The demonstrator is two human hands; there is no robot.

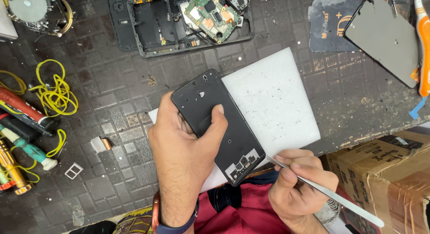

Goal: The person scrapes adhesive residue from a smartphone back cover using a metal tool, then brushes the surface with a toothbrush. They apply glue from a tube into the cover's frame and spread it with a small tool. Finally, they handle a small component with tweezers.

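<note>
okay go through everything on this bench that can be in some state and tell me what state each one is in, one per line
left hand: gripping the phone frame, thumb across its inner face
phone frame: stripped, inner side up, tilted over the white pad
right hand: pinching the tweezers
tweezers: tip at the frame's lower corner
second phone chassis: opened, circuit board exposed
screen panel: detached, lying flat
yellow rubber bands: loose, tangled

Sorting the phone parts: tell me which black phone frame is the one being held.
The bare black frame over the white pad, gripped by the left hand. The other frame lies untouched at the top, with a green circuit board in it.
</note>
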